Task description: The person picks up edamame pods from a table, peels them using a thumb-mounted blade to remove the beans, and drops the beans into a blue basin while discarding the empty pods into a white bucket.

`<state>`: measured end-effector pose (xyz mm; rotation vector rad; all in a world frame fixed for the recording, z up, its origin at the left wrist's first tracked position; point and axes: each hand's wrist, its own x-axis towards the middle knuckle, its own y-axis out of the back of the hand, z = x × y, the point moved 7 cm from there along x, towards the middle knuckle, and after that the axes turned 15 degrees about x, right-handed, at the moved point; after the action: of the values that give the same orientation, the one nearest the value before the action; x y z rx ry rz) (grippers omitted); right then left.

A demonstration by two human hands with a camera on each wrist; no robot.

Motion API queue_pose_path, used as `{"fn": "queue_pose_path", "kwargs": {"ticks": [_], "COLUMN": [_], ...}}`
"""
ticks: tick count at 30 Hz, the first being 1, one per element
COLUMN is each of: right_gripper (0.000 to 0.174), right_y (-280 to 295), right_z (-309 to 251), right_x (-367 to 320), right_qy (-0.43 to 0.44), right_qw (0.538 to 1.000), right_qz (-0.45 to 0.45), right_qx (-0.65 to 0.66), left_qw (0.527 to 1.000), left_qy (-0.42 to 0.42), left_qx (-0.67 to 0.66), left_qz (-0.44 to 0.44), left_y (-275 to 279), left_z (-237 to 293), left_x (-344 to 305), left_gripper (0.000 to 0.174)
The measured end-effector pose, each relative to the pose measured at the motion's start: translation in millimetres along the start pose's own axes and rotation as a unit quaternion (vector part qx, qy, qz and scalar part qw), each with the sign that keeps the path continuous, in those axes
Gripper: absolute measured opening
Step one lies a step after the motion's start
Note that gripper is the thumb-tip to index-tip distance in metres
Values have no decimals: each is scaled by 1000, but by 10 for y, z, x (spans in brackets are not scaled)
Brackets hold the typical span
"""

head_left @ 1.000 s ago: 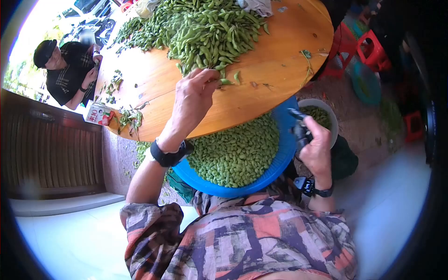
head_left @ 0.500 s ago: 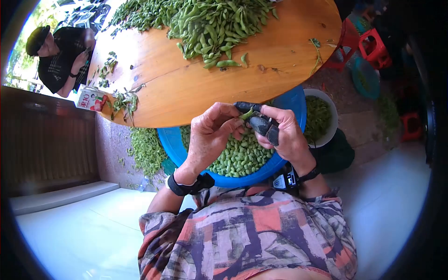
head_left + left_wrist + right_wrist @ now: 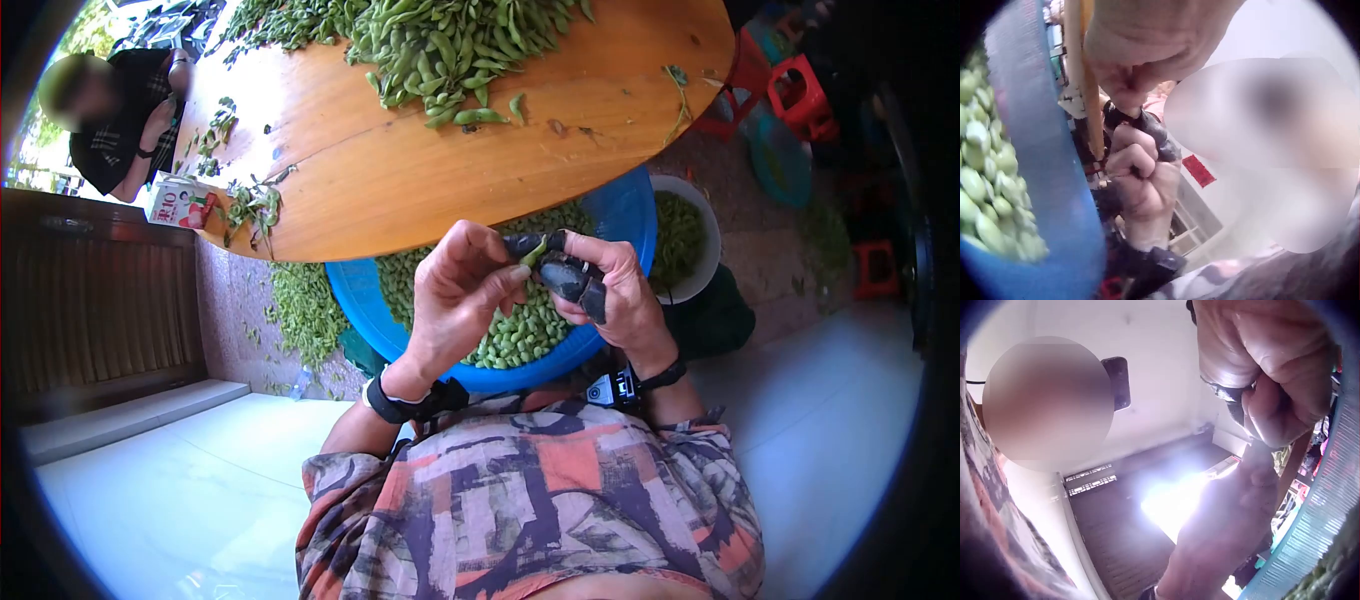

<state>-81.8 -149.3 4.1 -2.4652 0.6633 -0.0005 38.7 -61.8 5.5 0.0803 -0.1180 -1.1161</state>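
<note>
In the head view a green edamame pod (image 3: 535,252) sits between the two hands, above a blue basin (image 3: 350,320) of shelled beans (image 3: 515,337). My left hand (image 3: 458,292) pinches the pod's near end between thumb and fingers. Black coverings (image 3: 570,278) wrap the thumb and forefinger of my right hand (image 3: 628,302), which grips the pod's other end. The left wrist view shows the right hand (image 3: 1141,169) with its other fingers curled in. In the right wrist view the hands meet, and the fingers hide the pod.
A heap of edamame pods (image 3: 450,50) lies on the wooden table (image 3: 400,180); a carton (image 3: 180,203) stands at its left edge. A white bucket (image 3: 706,225) is right of the basin. Discarded pods (image 3: 305,310) cover floor at left. Another person (image 3: 120,125) sits across; red stools (image 3: 800,95) stand at right.
My left hand has come from the pod heap on the table back over the basin with a pod. My right hand has moved left to meet it.
</note>
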Motion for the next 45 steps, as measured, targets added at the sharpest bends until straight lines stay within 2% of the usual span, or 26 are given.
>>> {"fn": "queue_pose_path", "kwargs": {"ticks": [2, 3, 5, 6, 10, 12, 13, 14, 16, 17, 19, 20, 25, 27, 28, 29, 31, 32, 33, 35, 36, 37, 39, 41, 43, 45], "right_gripper": [18, 18, 20, 22, 20, 20, 20, 19, 18, 18, 17, 18, 25, 30, 33, 37, 34, 31, 25, 19, 22, 29, 37, 40, 42, 40], "right_y": [-7, -13, -6, -25, -69, -141, -154, -183, -217, -200, -206, -234, -360, -367, -363, -347, -211, 5, 160, 490, 704, 908, 1166, 1181, 1178, 1110], "right_z": [-21, -28, 8, 21, -61, -167, -176, -198, -196, -171, -122, -134, -43, -46, -25, -10, -127, -413, -569, -837, -891, -913, -923, -939, -933, -895], "right_x": [-16, -23, -30, -36, -18, -29, -37, -55, -69, -65, -74, -100, -176, -186, -181, -179, -217, -312, -384, -572, -653, -733, -843, -895, -900, -853], "right_qy": [2, 6, 3, 1, 75, 184, 184, 191, 198, 187, 176, 206, 292, 307, 288, 268, 279, 283, 277, 293, 260, 203, 152, 151, 146, 156], "right_qw": [1000, 1000, 999, 998, 993, 938, 938, 933, 929, 929, 928, 912, 864, 856, 860, 865, 844, 797, 784, 708, 684, 696, 684, 686, 689, 711], "right_qz": [-5, -13, -27, -44, -20, -44, -44, -44, -44, -28, -12, 11, 70, 73, 61, 49, 79, 146, 196, 299, 331, 342, 355, 359, 366, 365], "right_qx": [-1, -4, 21, 45, -94, -290, -290, -301, -311, -319, -327, -354, -405, -411, -416, -422, -450, -513, -519, -569, -596, -598, -619, -615, -609, -580], "left_qw": [972, 972, 918, 900, 897, 977, 977, 993, 976, 976, 911, 896, 890, 919, 949, 947, 953, 940, 926, 914, 892, 865, 804, 797, 769, 764], "left_qy": [86, 88, 155, 148, 183, 123, 123, 77, 20, 20, -150, -169, -142, -152, -94, -98, 12, -40, -126, -127, -172, -215, -225, -240, -222, -211], "left_qx": [-211, -212, -355, -398, -388, -165, -165, -30, 178, 179, 378, 408, 432, 364, 299, 301, 283, 310, 337, 379, 417, 452, 548, 552, 599, 609], "left_qz": [-51, -52, -87, -101, -109, -62, -61, -87, -125, -125, -61, -44, -25, -18, -48, -47, -108, -134, -115, -71, -23, 26, 44, 50, -12, -25], "left_y": [-64, -64, -159, -188, -202, -134, -111, -76, -46, -57, -113, -145, -162, -133, -114, -114, -165, -135, -67, 151, 233, 308, 394, 458, 404, 395], "left_z": [-77, -72, -118, -143, -158, -125, -140, -119, -20, -28, 149, 153, 61, 59, -1, 51, 78, 159, 327, 429, 577, 705, 725, 635, 549, 509], "left_x": [2, -2, -42, -51, -107, -116, -125, -137, -139, -137, -144, -162, -151, -110, -66, -59, -15, 57, 157, 375, 524, 679, 1023, 1232, 1336, 1329], "left_gripper": [23, 23, 28, 32, 41, 46, 46, 45, 39, 39, 42, 45, 51, 54, 53, 53, 49, 44, 34, 24, 21, 19, 19, 18, 13, 12]}}
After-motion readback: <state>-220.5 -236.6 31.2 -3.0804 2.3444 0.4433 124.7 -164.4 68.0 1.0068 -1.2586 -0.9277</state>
